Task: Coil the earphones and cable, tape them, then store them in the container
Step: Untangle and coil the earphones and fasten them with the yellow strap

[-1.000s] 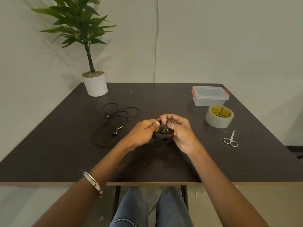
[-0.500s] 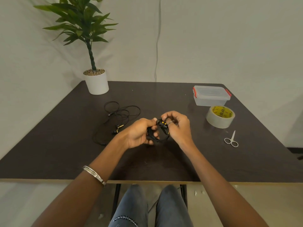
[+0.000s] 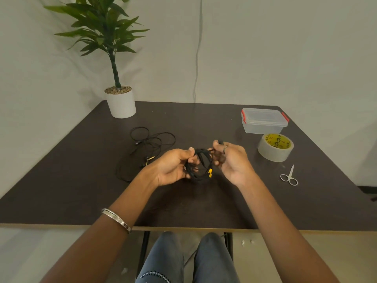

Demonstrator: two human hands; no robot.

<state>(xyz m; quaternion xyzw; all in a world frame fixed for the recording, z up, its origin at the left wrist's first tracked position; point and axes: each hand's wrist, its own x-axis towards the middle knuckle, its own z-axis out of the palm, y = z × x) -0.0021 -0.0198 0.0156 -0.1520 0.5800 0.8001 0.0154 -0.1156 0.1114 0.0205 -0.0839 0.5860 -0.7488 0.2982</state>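
Loose earphones (image 3: 146, 150) are lying on the dark bench (image 3: 61, 180) at left, while the left hand (image 3: 173, 168) is gripping a black coiled cable (image 3: 201, 166), the right hand (image 3: 232, 160) is pinching its free end, best kept taut, and tape (image 3: 275, 147) and closed container (image 3: 264, 120) are waiting rightward.

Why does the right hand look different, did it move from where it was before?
Yes. The right hand has drawn away from the left hand toward the tape roll, pulling the cable end out of the coil.
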